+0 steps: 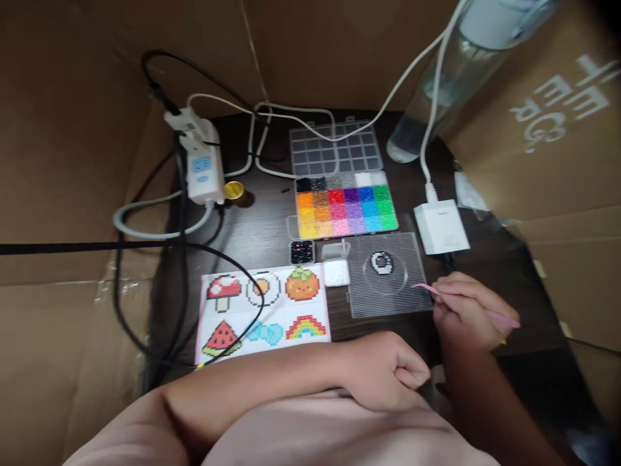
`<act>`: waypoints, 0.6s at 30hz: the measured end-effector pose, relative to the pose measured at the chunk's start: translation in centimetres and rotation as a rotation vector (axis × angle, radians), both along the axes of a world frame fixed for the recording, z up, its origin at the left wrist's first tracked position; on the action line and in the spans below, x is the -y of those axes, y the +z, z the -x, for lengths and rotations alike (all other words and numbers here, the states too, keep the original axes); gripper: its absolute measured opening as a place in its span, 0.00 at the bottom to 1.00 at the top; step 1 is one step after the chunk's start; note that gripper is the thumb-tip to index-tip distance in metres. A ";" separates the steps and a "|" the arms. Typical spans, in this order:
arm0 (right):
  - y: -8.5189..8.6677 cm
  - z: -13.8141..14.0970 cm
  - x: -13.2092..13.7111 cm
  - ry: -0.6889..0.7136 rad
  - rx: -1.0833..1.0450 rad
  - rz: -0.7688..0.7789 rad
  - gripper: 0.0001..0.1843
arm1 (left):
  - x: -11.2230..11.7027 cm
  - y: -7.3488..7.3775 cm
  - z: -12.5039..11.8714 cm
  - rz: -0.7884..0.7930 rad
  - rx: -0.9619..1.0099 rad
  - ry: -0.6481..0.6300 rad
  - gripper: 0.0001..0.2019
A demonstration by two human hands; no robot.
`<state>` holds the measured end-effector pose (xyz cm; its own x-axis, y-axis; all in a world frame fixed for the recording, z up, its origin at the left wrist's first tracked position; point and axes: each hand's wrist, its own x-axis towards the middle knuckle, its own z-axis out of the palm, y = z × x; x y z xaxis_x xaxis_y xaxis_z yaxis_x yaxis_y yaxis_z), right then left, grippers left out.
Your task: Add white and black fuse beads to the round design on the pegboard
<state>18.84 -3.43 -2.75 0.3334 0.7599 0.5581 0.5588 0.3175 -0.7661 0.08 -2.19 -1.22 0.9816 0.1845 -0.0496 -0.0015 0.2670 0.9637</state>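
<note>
My right hand (pixel 468 314) is closed around pink tweezers (pixel 502 318), whose tip reaches left over the right side of a clear pegboard (pixel 363 301). On the board lies a small round bead pattern (pixel 381 263) with a black outline and white beads. My left hand (pixel 388 372) is curled into a fist near my body, below the board, with nothing showing in it. Left of the board sits a small open box of white beads (pixel 336 273). Beside that is a small box of black beads (pixel 301 252) with some pink ones.
Behind the board is an open compartment case of coloured beads (pixel 347 206). A pattern sheet (pixel 266 310) lies left, crossed by a black cable. A power strip (pixel 204 162), gold cap (pixel 233 190), white charger (pixel 442 226) and water bottle (pixel 441 84) stand around; cardboard walls (pixel 63 129) enclose the table.
</note>
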 end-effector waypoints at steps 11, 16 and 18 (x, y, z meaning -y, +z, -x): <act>-0.4 0.9 0.0 0.060 -0.161 0.130 0.13 | -0.3 0.9 -0.3 0.090 -0.078 -0.003 0.16; 0.5 0.9 0.2 0.233 -0.031 0.085 0.21 | -0.7 1.0 -0.4 0.102 -0.096 -0.021 0.16; 0.7 1.0 0.3 0.282 -0.002 0.074 0.23 | -0.8 1.0 -0.4 0.111 -0.104 -0.024 0.17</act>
<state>17.82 -3.73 -2.04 0.1040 0.8615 0.4970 0.4549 0.4031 -0.7941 0.49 -1.35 -0.21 0.9742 0.1486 -0.1697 0.1041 0.3711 0.9227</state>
